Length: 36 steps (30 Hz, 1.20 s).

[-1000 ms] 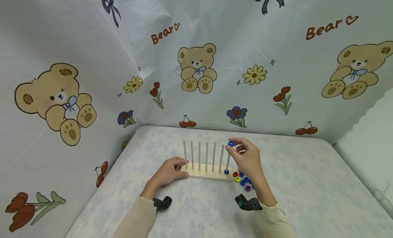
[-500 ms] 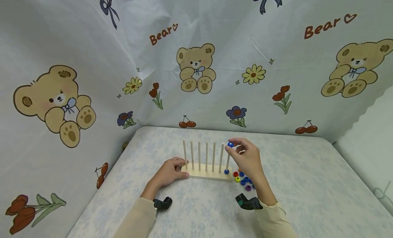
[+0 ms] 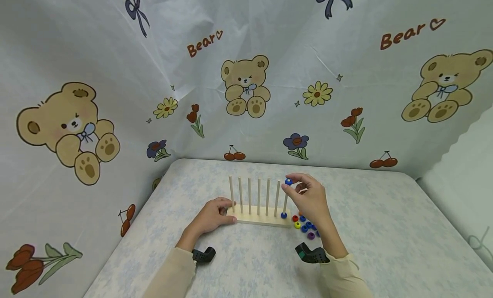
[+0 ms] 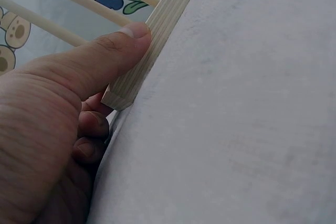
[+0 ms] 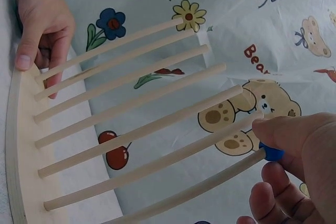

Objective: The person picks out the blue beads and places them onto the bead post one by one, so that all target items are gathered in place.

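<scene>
In the head view, a pale wooden peg board (image 3: 262, 220) with several upright pegs stands on the table. My left hand (image 3: 212, 215) grips its left end, thumb on the front edge and fingers behind, as the left wrist view also shows on the base edge (image 4: 152, 43). My right hand (image 3: 310, 197) pinches a blue bead (image 3: 288, 181) between thumb and fingers at the top of the rightmost peg. In the right wrist view that bead (image 5: 272, 152) sits at the peg's tip, partly covered by the thumb. Another blue bead (image 3: 283, 215) lies at that peg's foot.
Right of the board lie several loose beads: a red bead (image 3: 295, 218), a yellow bead (image 3: 297, 225), a purple bead (image 3: 311, 235) and several blue ones, some hidden by the right hand. A bear-print sheet (image 3: 246, 131) hangs behind the table (image 3: 262, 264).
The right hand has tilted and lowered the blue bead very slightly at the peg's tip. The left hand and the board stay still; the head view has shifted a little.
</scene>
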Available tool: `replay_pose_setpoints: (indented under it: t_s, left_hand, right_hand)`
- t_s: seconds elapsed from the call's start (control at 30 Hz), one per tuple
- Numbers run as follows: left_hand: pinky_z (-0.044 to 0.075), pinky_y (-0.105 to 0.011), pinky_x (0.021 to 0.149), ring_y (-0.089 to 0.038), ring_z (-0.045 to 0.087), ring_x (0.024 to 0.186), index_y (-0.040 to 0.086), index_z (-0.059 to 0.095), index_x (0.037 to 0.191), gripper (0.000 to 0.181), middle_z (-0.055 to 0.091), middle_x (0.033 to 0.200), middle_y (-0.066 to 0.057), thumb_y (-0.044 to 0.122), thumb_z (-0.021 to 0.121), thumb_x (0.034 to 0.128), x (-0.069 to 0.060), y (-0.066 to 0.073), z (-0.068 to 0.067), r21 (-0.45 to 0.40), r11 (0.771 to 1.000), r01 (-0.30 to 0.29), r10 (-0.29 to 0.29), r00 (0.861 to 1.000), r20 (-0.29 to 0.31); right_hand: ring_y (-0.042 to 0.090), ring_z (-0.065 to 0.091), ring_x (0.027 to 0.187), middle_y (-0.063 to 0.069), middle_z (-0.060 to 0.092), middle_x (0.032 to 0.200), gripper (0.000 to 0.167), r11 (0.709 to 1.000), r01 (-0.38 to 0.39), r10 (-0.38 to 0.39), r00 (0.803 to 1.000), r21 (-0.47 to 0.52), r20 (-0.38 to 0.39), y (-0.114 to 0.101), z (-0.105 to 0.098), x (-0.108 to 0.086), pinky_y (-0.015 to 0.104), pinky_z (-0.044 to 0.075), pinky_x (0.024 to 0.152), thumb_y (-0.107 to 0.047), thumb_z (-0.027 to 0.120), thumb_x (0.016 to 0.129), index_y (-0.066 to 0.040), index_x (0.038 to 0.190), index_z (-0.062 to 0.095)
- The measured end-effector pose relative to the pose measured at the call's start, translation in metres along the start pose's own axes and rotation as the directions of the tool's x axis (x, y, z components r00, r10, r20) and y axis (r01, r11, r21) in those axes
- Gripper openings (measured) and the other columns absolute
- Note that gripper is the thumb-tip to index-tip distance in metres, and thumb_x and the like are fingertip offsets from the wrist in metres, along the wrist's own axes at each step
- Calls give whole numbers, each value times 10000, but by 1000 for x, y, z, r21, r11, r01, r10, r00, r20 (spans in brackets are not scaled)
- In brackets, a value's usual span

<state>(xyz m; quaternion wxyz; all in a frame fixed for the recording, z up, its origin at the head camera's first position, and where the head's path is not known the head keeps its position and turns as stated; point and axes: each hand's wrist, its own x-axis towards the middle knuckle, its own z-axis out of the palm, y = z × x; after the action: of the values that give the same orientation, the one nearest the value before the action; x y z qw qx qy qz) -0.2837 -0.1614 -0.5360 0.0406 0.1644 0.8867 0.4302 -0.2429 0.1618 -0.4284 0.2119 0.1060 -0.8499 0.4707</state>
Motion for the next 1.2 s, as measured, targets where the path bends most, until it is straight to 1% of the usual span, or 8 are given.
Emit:
replay_pose_setpoints:
  t_s: [0.2,0.4,0.5,0.6,0.8,1.03,1.2]
  left_hand:
    - [421,-279,690,-144,507,815,288,724,1226,501,632,1146,114,424,865,766,1,-1,2,10,1000,-6,6,1000,3]
    - [420,-279,681,-147,506,813,287,725,1224,507,632,1134,108,436,865,761,1,-1,4,7,1000,-9,9,1000,5]
    - [422,-280,682,-151,505,814,286,722,1230,505,634,1144,102,430,863,767,3,-1,4,-7,1000,-18,18,1000,6]
    - [416,-274,678,-147,499,808,298,720,1228,498,632,1138,104,432,860,770,3,-2,3,-4,1000,-19,19,1000,5]
    - [403,-282,667,-158,495,802,284,729,1215,504,636,1113,93,435,868,756,-1,-3,0,-6,1000,-13,13,1000,-11]
    - [411,-283,677,-156,500,810,289,724,1228,514,635,1121,96,435,868,757,-1,-2,1,-9,1000,-7,7,1000,-3]
    - [412,-277,672,-147,501,796,280,720,1241,528,637,1143,95,441,865,759,1,-2,1,4,1000,-20,20,1000,-14]
  right_hand:
    - [145,571,794,61,661,1066,272,1000,9,-9,1000,-13,-12,0,-3,-2,239,490,734,-271,780,894,-152,1135,735]
    - [128,578,796,34,669,1055,249,1000,15,-15,1000,-5,-22,-1,-9,-3,234,495,731,-273,772,901,-171,1126,740]
    - [125,578,792,30,670,1047,242,1000,26,-25,999,3,-37,-2,-10,-2,234,494,726,-259,772,901,-169,1123,741]
    - [122,578,792,40,668,1042,240,999,41,-41,998,9,-45,-2,-9,-2,227,496,724,-248,763,909,-157,1129,739]
    - [128,590,802,31,664,1037,244,998,53,-52,998,35,-41,-7,-8,-1,217,512,727,-268,753,918,-163,1138,735]
    - [133,582,778,57,669,1019,253,997,69,-67,994,18,-86,-8,-16,-3,189,498,713,-203,779,894,-126,1131,738]
    - [113,578,775,65,667,1024,234,997,80,-80,994,-6,-77,-5,-23,-1,182,498,705,-212,762,910,-129,1127,738]
